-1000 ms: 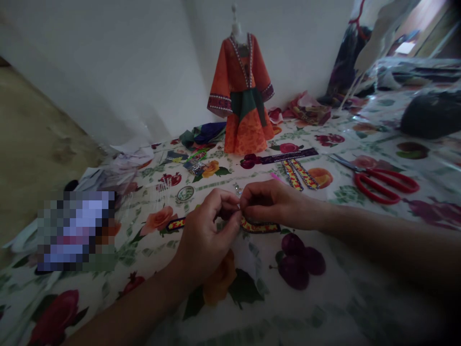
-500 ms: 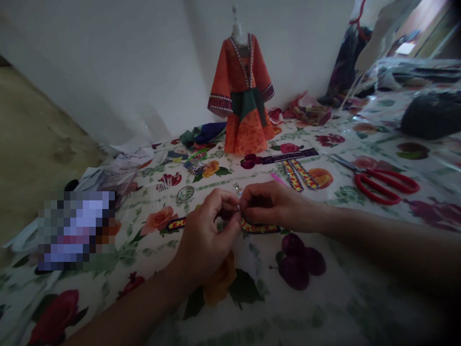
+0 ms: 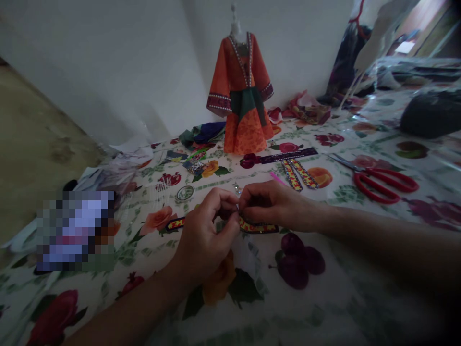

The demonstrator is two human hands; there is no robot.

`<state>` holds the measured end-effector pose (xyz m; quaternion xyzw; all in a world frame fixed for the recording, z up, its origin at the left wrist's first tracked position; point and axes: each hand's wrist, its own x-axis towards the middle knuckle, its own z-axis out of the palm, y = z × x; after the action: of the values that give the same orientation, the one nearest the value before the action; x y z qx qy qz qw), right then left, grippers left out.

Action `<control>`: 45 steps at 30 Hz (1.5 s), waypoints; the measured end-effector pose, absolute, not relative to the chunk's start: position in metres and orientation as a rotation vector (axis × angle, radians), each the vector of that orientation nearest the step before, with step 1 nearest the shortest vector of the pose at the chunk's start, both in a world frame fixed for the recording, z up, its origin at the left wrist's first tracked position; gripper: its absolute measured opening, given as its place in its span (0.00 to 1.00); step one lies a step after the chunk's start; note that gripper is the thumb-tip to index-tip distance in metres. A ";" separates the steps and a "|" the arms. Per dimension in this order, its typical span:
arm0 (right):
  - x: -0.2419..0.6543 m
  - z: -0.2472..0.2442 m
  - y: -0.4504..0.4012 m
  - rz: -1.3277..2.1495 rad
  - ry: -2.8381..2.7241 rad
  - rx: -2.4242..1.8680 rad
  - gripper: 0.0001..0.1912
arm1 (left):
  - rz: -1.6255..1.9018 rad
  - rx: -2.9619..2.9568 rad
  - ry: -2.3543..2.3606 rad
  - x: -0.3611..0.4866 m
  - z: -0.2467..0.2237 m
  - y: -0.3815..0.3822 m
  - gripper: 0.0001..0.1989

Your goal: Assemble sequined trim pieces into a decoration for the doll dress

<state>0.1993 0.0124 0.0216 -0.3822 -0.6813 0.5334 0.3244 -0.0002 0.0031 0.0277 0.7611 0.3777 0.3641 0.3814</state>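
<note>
A curved strip of red-and-yellow patterned trim with a dark edge runs under and between my hands, its far end showing left of my left hand. My left hand is closed, thumb and fingertips pinching the strip near its middle. My right hand is closed too, its fingertips pinched right beside the left thumb, just above the strip. Whatever they hold is too small and hidden to make out. Small shiny stones lie just beyond my fingertips, and a pink stick lies behind my right hand.
Red-handled scissors lie at the right. Two shorter trim strips and a dark purple band lie behind my hands. A small orange dress on a stand rises at the back. Papers and a blurred-out screen are at the left.
Both hands stay pinched together at the strip with barely any motion. The whole view has shifted very slightly.
</note>
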 end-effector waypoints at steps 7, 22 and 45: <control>0.199 0.023 0.012 1.397 -1.798 -1.008 0.03 | 0.932 1.935 0.963 0.000 0.028 0.003 0.10; 0.199 0.024 0.011 1.401 -1.799 -1.007 0.03 | 0.932 1.935 0.968 0.001 0.028 0.003 0.10; 0.199 0.022 0.012 1.416 -1.784 -1.003 0.03 | 0.920 1.925 0.969 -0.001 0.028 0.003 0.10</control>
<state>0.1993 0.0120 0.0225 -0.3817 -0.6788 0.5391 0.3207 -0.0008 0.0035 0.0277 0.7570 0.3810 0.3616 0.3887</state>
